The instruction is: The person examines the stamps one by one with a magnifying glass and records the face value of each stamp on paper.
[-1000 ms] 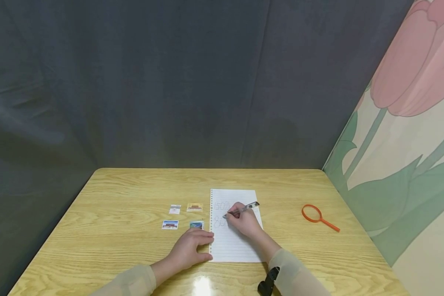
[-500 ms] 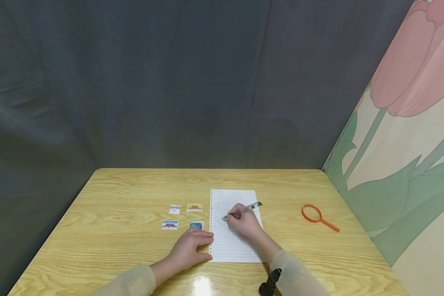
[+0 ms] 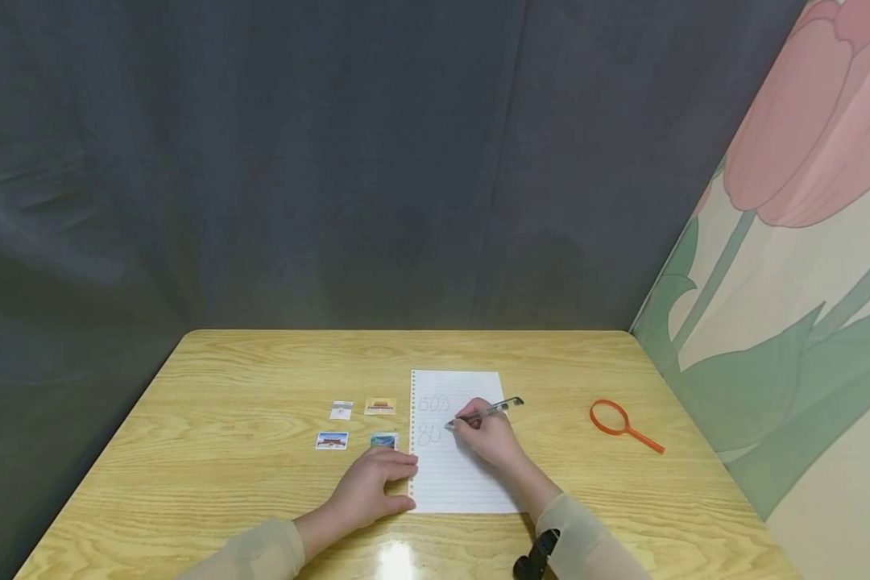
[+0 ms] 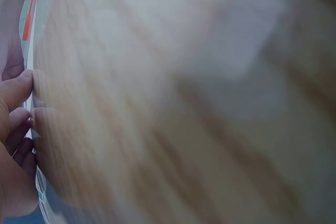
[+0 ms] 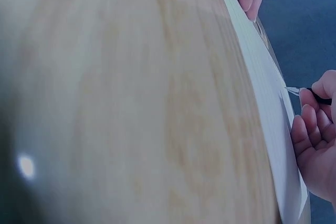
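Note:
My right hand (image 3: 491,439) pinches a pen (image 3: 495,408), its tip close to the lined sheet of paper (image 3: 457,483), just right of the second handwritten row. The upper row looks like "1500" and the lower like "80". In the right wrist view the same hand (image 5: 317,135) curls around the pen (image 5: 317,97), its point at the page (image 5: 268,103). Along the sheet's punched left edge rests my left hand (image 3: 370,487), fingers extended and thumb spread. Just beyond those fingers lies a blue-green stamp (image 3: 385,440), partly hidden by the hand.
More stamps lie left of the paper: a yellow one (image 3: 380,407), a pale one (image 3: 341,410) and one with a red building (image 3: 332,441). An orange magnifying glass (image 3: 627,427) lies on the wooden table (image 3: 232,435) at the right. A dark curtain (image 3: 348,161) hangs behind.
The right hand with the pen has shifted slightly to the right, uncovering more of the lower row, where a rounded "0" now shows. My left hand stays in place.

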Demonstrator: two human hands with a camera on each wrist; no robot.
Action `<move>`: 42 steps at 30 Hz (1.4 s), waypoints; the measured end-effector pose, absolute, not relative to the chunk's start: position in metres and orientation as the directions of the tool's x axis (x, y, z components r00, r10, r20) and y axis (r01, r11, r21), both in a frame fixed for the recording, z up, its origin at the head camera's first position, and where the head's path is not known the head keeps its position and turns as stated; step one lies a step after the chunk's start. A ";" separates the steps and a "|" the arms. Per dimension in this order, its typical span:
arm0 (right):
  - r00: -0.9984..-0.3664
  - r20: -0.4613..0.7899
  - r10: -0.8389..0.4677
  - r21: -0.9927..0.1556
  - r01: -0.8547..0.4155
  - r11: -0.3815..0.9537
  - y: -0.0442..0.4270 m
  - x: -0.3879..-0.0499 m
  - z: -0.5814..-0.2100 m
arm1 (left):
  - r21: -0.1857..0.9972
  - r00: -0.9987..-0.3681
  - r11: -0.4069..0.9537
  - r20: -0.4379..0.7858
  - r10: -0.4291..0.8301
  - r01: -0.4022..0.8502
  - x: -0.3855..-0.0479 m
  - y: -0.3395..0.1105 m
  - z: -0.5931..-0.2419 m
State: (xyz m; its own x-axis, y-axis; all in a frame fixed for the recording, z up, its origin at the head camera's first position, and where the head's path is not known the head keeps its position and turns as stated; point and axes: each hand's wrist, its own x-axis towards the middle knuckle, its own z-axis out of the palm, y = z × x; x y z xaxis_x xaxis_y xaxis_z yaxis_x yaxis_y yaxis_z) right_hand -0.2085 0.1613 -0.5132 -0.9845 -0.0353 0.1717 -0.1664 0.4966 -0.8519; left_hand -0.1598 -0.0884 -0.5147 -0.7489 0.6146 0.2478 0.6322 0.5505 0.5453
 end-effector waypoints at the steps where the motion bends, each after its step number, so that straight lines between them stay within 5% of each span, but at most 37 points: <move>1: -0.984 0.174 -0.033 -0.847 -0.166 0.504 0.161 -0.209 -0.513 | 0.544 -0.749 0.551 0.247 0.615 0.633 -0.160 -0.089 -0.515; 16: -0.968 0.233 -0.091 -0.820 -0.246 0.517 0.160 -0.210 -0.517 | 0.541 -0.746 0.550 0.252 0.616 0.636 -0.160 -0.089 -0.515; 42: -0.984 0.172 -0.049 -0.837 -0.172 0.520 0.167 -0.204 -0.515 | 0.539 -0.753 0.557 0.255 0.607 0.632 -0.158 -0.088 -0.514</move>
